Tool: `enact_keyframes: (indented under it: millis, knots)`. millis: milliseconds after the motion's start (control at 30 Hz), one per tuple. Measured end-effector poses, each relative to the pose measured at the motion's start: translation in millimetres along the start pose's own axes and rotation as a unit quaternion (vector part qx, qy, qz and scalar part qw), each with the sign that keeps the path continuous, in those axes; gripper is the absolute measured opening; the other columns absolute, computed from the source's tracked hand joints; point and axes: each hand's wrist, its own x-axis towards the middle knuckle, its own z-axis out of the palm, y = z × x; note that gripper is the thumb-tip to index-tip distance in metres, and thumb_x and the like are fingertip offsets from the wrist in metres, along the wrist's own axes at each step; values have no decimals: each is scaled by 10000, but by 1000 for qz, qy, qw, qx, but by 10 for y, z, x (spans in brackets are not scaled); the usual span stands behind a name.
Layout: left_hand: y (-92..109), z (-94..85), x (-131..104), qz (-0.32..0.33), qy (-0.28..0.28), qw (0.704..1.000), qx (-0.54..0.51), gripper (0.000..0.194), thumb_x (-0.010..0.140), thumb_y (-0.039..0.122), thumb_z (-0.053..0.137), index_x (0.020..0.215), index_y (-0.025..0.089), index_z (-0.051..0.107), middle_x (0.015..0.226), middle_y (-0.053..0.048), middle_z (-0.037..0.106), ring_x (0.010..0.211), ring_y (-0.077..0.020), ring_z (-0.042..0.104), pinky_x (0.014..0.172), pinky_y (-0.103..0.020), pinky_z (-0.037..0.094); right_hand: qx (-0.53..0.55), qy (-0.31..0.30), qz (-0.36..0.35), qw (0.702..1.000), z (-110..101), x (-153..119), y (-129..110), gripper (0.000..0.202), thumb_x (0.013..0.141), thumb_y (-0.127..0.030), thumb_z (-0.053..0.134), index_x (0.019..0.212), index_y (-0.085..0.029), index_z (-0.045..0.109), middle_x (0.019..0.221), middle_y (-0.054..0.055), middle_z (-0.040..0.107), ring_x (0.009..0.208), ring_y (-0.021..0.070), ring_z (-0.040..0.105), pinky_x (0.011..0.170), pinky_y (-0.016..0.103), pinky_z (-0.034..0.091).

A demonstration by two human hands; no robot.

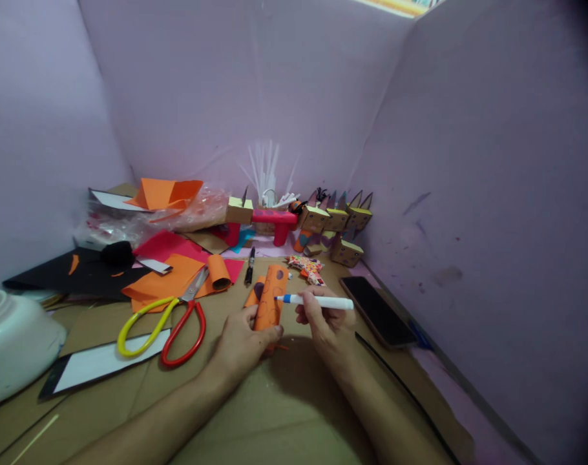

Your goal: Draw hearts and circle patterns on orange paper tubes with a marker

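Observation:
An orange paper-covered tube [271, 303] with dark spots and drawn outlines is gripped by my left hand [243, 339] at its lower end. My right hand [327, 323] holds a white marker [325, 301], its blue tip at the tube's surface. Another orange piece with a dark spot [254, 292] lies against the tube's left side. Beyond the hands are a black pen [250, 265] and some patterned scraps [305, 263]. Scissors [188, 294] with one yellow and one red handle lie open, left of my left hand.
Orange paper [153, 284], a short orange roll [218, 272] and a white jar [17, 342] are at the left. Several cardboard animal heads [348, 252] stand at the back. A phone [378, 312] lies at the right beside the purple wall [478, 194].

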Motion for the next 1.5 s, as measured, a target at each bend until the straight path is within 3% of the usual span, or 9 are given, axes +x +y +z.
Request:
enact_keyframes:
  millis: [300, 600, 733, 933, 1133, 1367, 1500]
  knots:
    - [19, 2, -11, -4, -10, 1000, -4, 356, 556, 236, 673, 878, 90, 628, 664, -39, 625, 578, -157, 551, 524, -253, 423, 30, 9, 12, 999, 12, 20, -15, 173, 835, -324, 548, 848, -165, 615, 651, 10, 623, 504, 108, 590, 473, 221, 488]
    - [-2, -5, -2, 1, -9, 1000, 6, 322, 554, 235, 660, 840, 95, 617, 616, -1, 584, 531, -120, 505, 499, -228, 395, 6, -2, -20, 1000, -3, 27, 1, 177, 842, -297, 534, 752, -165, 610, 534, -17, 577, 470, 105, 563, 459, 215, 473]
    - [26, 6, -11, -2, -1, 1000, 6, 281, 561, 226, 655, 805, 94, 610, 581, 9, 565, 505, -113, 489, 472, -222, 389, 34, 15, -1, 999, 5, 38, 20, 153, 830, -303, 555, 797, -166, 616, 567, -12, 602, 482, 108, 590, 469, 218, 501]
    - [14, 6, 7, -5, -7, 1000, -1, 329, 559, 224, 668, 854, 92, 610, 628, -24, 597, 525, -127, 515, 481, -233, 404, 73, 18, 12, 997, 24, 30, 9, 139, 818, -298, 577, 859, -173, 623, 638, -4, 641, 501, 102, 614, 488, 216, 534]
    - [-1, 2, 8, -4, -7, 1000, -4, 343, 559, 216, 665, 876, 91, 620, 653, -28, 618, 554, -134, 534, 507, -237, 415, 40, -8, -5, 999, -1, 30, -20, 148, 834, -276, 548, 776, -157, 615, 557, -11, 596, 487, 104, 580, 477, 215, 504]
    - [20, 9, -13, -8, -3, 1000, -3, 314, 552, 225, 667, 840, 110, 617, 594, -2, 591, 590, -158, 563, 523, -241, 429, 72, 41, -13, 996, 3, 52, -39, 147, 837, -281, 553, 785, -163, 624, 559, -18, 604, 484, 99, 594, 480, 207, 520]
    - [-6, 5, 4, 1, -10, 1000, 1, 347, 558, 231, 668, 875, 97, 618, 638, -18, 613, 569, -144, 547, 523, -244, 427, 71, 27, -5, 997, 9, 49, -8, 121, 833, -273, 565, 822, -171, 628, 581, -17, 616, 497, 105, 613, 490, 212, 530]
